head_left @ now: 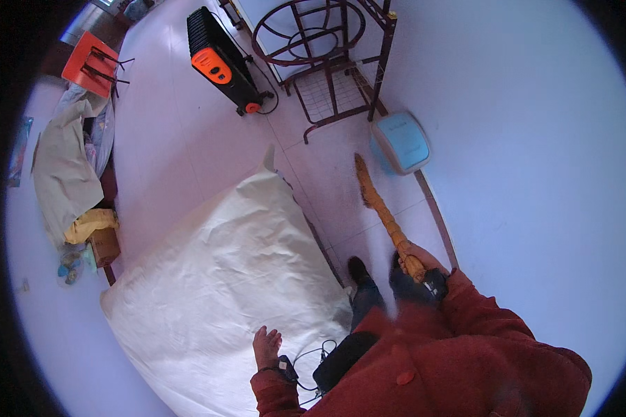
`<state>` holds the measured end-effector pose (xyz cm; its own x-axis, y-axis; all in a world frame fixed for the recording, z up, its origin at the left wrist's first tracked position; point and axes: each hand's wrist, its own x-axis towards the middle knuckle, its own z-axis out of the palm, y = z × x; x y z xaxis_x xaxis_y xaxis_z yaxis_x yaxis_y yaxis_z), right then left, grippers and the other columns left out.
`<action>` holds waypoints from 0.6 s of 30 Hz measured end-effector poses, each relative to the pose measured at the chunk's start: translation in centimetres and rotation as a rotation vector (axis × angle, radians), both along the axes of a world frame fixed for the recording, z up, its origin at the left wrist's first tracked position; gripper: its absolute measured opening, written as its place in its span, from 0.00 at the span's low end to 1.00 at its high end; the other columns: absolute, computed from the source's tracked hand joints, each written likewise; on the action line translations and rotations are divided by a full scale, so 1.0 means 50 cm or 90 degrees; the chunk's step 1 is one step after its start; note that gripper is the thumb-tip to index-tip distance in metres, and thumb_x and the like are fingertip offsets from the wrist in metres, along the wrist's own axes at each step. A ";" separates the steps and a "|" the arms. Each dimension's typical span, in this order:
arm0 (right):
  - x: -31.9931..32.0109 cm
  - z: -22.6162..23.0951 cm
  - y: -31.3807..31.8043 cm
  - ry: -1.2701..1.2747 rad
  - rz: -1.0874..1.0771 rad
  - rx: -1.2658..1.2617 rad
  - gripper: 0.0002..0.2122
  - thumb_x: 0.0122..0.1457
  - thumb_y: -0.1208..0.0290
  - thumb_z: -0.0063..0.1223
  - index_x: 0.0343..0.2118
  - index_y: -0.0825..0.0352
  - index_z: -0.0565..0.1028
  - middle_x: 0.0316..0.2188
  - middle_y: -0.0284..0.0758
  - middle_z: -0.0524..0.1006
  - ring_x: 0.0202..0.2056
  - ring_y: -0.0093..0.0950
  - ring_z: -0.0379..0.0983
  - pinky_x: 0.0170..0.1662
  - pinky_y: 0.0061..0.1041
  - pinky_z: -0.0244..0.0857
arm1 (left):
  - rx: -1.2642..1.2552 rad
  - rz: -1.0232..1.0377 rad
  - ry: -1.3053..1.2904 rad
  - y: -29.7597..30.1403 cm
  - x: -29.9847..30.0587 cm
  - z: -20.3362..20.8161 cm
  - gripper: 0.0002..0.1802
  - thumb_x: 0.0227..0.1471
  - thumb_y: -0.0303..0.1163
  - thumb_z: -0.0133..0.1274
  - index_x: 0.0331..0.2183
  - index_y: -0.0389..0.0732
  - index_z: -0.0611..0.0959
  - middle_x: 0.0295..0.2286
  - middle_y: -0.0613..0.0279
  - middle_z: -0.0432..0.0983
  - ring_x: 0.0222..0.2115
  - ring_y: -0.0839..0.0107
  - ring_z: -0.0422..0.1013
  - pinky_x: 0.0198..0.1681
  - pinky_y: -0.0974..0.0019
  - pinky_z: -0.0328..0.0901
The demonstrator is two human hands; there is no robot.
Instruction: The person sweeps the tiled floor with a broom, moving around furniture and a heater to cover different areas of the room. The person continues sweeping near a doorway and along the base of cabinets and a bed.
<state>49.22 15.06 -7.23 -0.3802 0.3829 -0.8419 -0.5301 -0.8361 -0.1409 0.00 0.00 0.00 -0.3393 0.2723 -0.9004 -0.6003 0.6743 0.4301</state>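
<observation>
My right hand (426, 258) is closed round the thick end of a long, yellow-brown straw broom (389, 221). The broom's thin, frayed end points away from me, just above the tiled floor near the wall. My left hand (267, 346) is raised with nothing in it, fingers loosely apart. Below it spreads a large surface covered with a wrinkled white cloth (229, 257). I cannot tell whether that hand touches the cloth. Dark cables (327, 351) and a small black device (285, 367) show at my left wrist.
A blue-lidded bin (400, 142) stands by the right wall, near a dark metal rack (334, 90). Farther left is a black and orange radiator heater (222, 66) with a cable. Cloth-covered things (69, 163), a cardboard box (105, 247) and a red folding stool (90, 64) line the left.
</observation>
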 end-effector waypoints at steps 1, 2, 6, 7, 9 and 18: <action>-0.004 0.010 0.009 -0.022 -0.001 -0.018 0.15 0.48 0.67 0.46 0.37 0.62 0.59 0.22 0.38 0.68 0.19 0.27 0.66 0.18 0.25 0.65 | 0.005 0.007 -0.013 0.005 0.013 0.009 0.25 0.45 0.42 0.47 0.45 0.45 0.62 0.30 0.50 0.66 0.27 0.62 0.66 0.24 0.63 0.63; -0.011 0.016 0.020 -0.032 -0.001 -0.029 0.13 0.48 0.68 0.45 0.35 0.65 0.60 0.20 0.37 0.68 0.17 0.26 0.66 0.17 0.22 0.64 | 0.011 0.015 -0.024 0.010 0.025 0.018 0.25 0.45 0.41 0.47 0.45 0.45 0.62 0.30 0.51 0.67 0.27 0.62 0.66 0.24 0.65 0.63; -0.040 0.001 0.090 -0.044 0.055 -0.072 0.09 0.49 0.64 0.43 0.23 0.66 0.64 0.13 0.35 0.67 0.12 0.26 0.64 0.13 0.23 0.60 | -0.015 0.040 0.049 0.017 0.080 0.032 0.24 0.46 0.41 0.44 0.45 0.44 0.62 0.31 0.50 0.66 0.27 0.60 0.66 0.24 0.66 0.63; -0.050 -0.009 0.119 -0.056 0.086 -0.017 0.10 0.49 0.63 0.43 0.22 0.65 0.64 0.13 0.36 0.67 0.12 0.26 0.64 0.12 0.23 0.60 | -0.016 0.073 0.048 0.017 0.094 0.032 0.23 0.47 0.41 0.43 0.45 0.44 0.62 0.31 0.50 0.66 0.27 0.60 0.66 0.24 0.65 0.63; -0.085 -0.020 0.151 -0.096 0.133 0.048 0.10 0.49 0.62 0.43 0.21 0.65 0.65 0.12 0.36 0.67 0.11 0.27 0.64 0.12 0.24 0.59 | -0.033 0.123 0.027 0.004 0.114 0.047 0.23 0.47 0.41 0.43 0.44 0.44 0.62 0.32 0.49 0.65 0.26 0.59 0.66 0.25 0.63 0.63; 0.005 0.016 0.333 0.071 0.159 0.158 0.13 0.48 0.68 0.45 0.35 0.64 0.60 0.22 0.37 0.67 0.18 0.27 0.65 0.18 0.21 0.64 | -0.060 0.136 0.079 0.066 0.255 0.114 0.22 0.48 0.40 0.42 0.44 0.41 0.62 0.35 0.49 0.65 0.31 0.62 0.66 0.30 0.66 0.63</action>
<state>49.46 31.72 -6.45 -0.5721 0.4544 -0.6828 -0.3375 -0.8892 -0.3089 12.75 3.28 5.69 -0.4890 0.0991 -0.8666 -0.6802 0.5786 0.4500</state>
